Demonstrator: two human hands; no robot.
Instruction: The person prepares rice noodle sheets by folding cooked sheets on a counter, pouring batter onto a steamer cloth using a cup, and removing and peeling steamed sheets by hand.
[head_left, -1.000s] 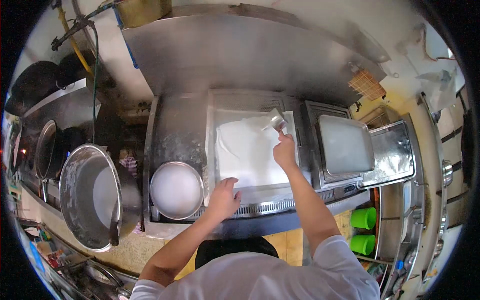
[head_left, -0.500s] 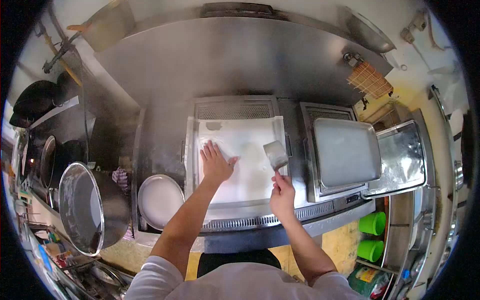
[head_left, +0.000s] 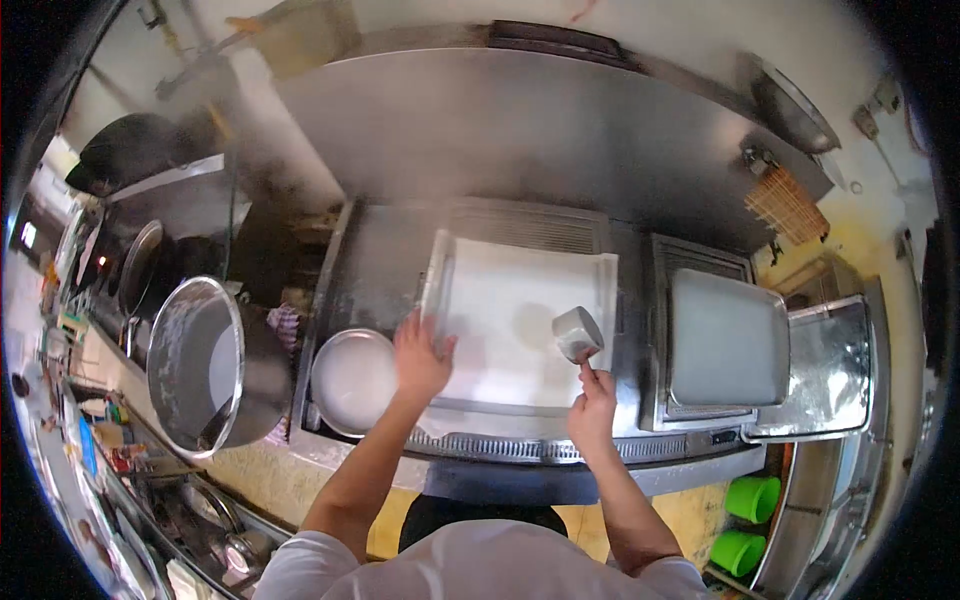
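A white cloth-like sheet (head_left: 510,300) lies over the middle section of the steel counter. My left hand (head_left: 422,355) is at the sheet's left edge, fingers apart and a little blurred, holding nothing. Whether it touches the sheet I cannot tell. My right hand (head_left: 592,405) grips the handle of a small metal scoop (head_left: 577,333), which is over the right part of the sheet. Just left of my left hand stands a round pan (head_left: 354,382) with white contents.
A big metal pot (head_left: 262,375) stands at the left with white liquid inside. Right of the sheet, a rectangular tray (head_left: 728,340) rests on a vented section, beside a shiny tray (head_left: 828,375). Green containers (head_left: 752,498) are low at the right. Steam hangs above the counter.
My left hand has moved from the sheet's inner left part to its left edge. The scoop has stayed near the sheet's right side and is now tilted differently. The camera view has shifted.
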